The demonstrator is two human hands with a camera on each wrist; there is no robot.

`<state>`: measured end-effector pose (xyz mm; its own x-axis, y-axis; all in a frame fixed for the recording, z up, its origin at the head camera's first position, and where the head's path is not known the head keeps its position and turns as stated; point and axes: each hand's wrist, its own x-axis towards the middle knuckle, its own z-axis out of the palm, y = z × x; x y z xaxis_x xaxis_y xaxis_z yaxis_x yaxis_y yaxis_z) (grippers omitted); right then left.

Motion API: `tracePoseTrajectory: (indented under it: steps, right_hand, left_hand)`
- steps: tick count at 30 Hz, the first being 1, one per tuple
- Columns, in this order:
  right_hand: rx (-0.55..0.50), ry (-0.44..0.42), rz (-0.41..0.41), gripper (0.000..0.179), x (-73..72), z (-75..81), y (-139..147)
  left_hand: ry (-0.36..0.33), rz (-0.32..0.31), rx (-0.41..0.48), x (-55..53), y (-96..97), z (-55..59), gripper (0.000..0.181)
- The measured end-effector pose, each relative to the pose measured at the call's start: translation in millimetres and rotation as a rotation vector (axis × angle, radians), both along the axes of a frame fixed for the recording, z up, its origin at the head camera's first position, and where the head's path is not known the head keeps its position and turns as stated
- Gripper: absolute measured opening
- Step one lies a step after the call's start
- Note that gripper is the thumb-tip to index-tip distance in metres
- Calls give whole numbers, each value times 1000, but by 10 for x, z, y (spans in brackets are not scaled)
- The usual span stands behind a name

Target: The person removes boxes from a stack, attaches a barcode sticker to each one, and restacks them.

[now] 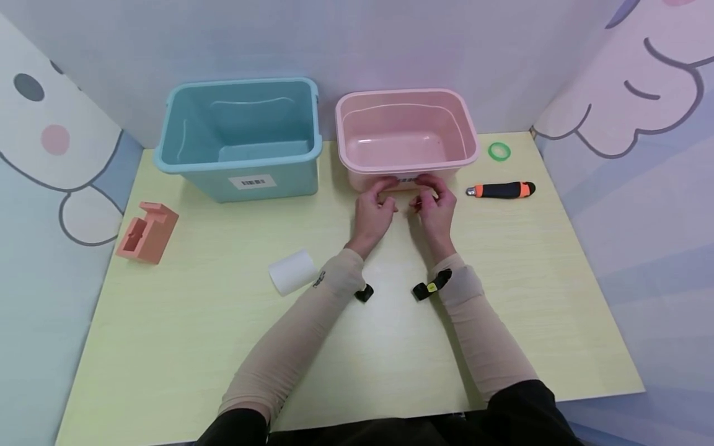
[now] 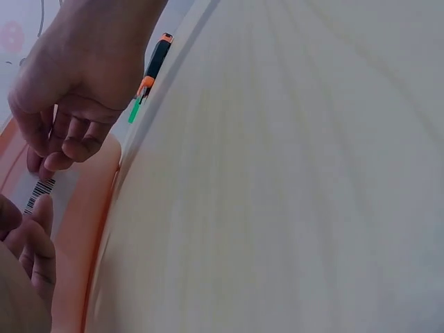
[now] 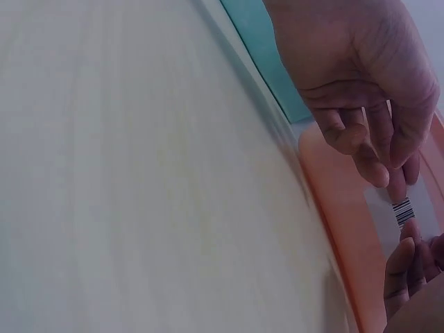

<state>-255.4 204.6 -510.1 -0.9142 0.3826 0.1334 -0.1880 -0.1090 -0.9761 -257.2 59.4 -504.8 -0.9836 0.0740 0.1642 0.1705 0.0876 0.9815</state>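
Note:
A pink bin point(image 1: 352, 165) stands at the back middle, with a white barcode label point(image 3: 380, 214) on its front wall. My left hand point(image 1: 374, 217) touches that label's left part with its fingertips. From the other side, my right hand point(image 1: 437, 214) has fingertips on the label's right part. A small gap separates the two hands, and the remaining fingers bend loosely below. Much of the label is covered by fingers in the head view; both wrist views show its bars between them.
Left of the pink bin stands a blue bin point(image 1: 295, 183) with a similar label. A utility knife point(image 1: 501, 190) and green ring point(image 1: 499, 159) lie right. A white roll point(image 1: 292, 271) lies near my left forearm; a salmon-coloured hollowed block point(image 1: 160, 232) sits at the left edge.

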Motion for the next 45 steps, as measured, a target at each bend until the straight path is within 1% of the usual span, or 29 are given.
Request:
tracePoseTrajectory:
  steps: [3, 5, 7, 10, 13, 20, 22, 23, 26, 29, 32, 37, 41, 45]
  right_hand:
    - [-14, -4, -45, 30, 8, -10, 20]
    - [-21, -14, -49, 30, 12, -21, 21]
    - [-25, -33, -21, 29, 10, -37, 15]
    - [-12, -58, 44, 30, 4, -59, -5]
    - [-1, -68, 66, 30, 0, -71, -20]
    - [-17, -75, -10, 32, 21, -54, 28]
    - [-24, -73, -10, 33, 23, -59, 36]
    - [-23, -75, -1, 32, 22, -64, 32]
    - [-9, -88, 64, 31, 17, -79, 5]
    - [2, -111, 110, 31, 10, -90, -17]
    - [-3, -118, 85, 30, 9, -85, -15]
    - [-45, -116, 14, 29, 9, -70, 25]
    - [-25, -95, 11, 29, -1, -52, 43]
    - [1, -47, 17, 28, -6, -13, 41]
  left_hand:
    - [-15, -3, -17, -1, 1, -5, 42]
    - [-28, -14, -30, -7, 7, -10, 41]
    - [-36, -28, -53, -13, 14, -16, 39]
    - [-44, -46, -79, -25, 21, -24, 37]
    - [-52, -52, -104, -25, 19, -27, 37]
    - [-82, -50, -143, -20, -35, -5, 37]
    - [-79, -44, -150, -31, -34, -13, 36]
    - [-73, -43, -155, -36, -29, -17, 37]
    - [-53, -50, -176, -52, -9, -29, 34]
    - [-48, -63, -191, -53, 2, -33, 33]
    - [-62, -67, -193, -44, -6, -27, 34]
    - [-78, -44, -174, -53, -29, -17, 33]
    - [-75, -55, -149, -66, -13, 3, 33]
    - [-50, -72, -141, -63, 10, 43, 34]
